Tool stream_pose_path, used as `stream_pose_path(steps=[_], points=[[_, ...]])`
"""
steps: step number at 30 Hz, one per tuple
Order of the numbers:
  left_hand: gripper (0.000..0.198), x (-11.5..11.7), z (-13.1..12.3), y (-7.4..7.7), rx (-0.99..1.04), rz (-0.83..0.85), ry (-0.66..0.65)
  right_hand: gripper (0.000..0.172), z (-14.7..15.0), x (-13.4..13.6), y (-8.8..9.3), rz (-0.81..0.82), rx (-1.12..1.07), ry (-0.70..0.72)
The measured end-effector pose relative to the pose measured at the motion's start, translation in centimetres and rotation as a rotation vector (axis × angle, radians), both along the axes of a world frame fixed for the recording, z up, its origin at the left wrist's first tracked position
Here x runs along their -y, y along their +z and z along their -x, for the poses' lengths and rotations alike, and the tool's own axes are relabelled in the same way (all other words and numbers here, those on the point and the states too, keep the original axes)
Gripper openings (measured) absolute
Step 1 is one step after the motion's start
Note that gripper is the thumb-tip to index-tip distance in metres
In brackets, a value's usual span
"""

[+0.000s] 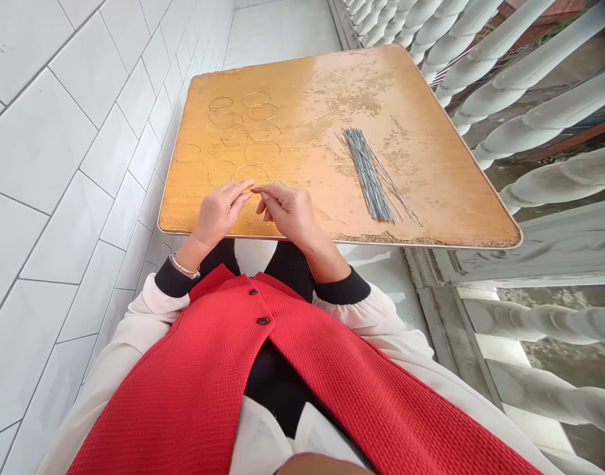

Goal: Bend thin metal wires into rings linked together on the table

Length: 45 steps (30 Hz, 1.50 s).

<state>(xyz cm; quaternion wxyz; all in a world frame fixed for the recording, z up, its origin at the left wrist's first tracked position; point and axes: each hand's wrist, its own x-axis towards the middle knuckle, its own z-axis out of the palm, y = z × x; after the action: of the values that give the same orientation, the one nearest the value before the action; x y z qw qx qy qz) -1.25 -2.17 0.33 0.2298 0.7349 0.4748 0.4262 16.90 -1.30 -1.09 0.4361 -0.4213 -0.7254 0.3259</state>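
Near the front edge of the table, my left hand (220,210) and my right hand (291,210) meet with their fingertips almost touching. Both are closed in a pinch on a thin wire ring (250,165), whose loop rises just beyond the fingers. Its ends are hidden or too fine to make out. Several similar thin wire rings (262,140) lie on the left half of the tabletop, past my hands. To the right of my right hand rests a bundle of straight grey wires (369,175), with a few strands splayed at its side.
The wooden table (326,99) has a worn, peeling surface and a chipped front edge (396,238). A white tiled wall (84,165) runs along the left. White balusters (544,125) line the right side.
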Motion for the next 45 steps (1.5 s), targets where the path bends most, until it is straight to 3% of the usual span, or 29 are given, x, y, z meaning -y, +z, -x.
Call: stream_pose_path(steps=[5, 14, 29, 39, 45], points=[[0.028, -0.5, 0.0, -0.6, -0.196, -0.112, 0.002, 0.03, 0.3, 0.2, 0.5, 0.017, 0.041, 0.023], [0.054, -1.9, 0.8, -1.7, -0.592, -0.424, 0.087, 0.022, 0.6, 0.6, -0.1, 0.085, -0.013, -0.096], [0.048, -1.5, 0.1, -2.5, -0.492, -0.311, 0.164, 0.026, 1.1, 0.5, -1.2, 0.132, -0.091, -0.07], [0.054, -1.9, 0.1, -3.5, -0.45, -0.391, 0.24, 0.033, 1.0, 0.3, -1.7, 0.209, -0.167, -0.019], [0.05, -2.0, 0.2, -3.0, -0.373, -0.454, 0.282, 0.026, 1.0, 0.2, -1.5, 0.291, -0.306, -0.069]])
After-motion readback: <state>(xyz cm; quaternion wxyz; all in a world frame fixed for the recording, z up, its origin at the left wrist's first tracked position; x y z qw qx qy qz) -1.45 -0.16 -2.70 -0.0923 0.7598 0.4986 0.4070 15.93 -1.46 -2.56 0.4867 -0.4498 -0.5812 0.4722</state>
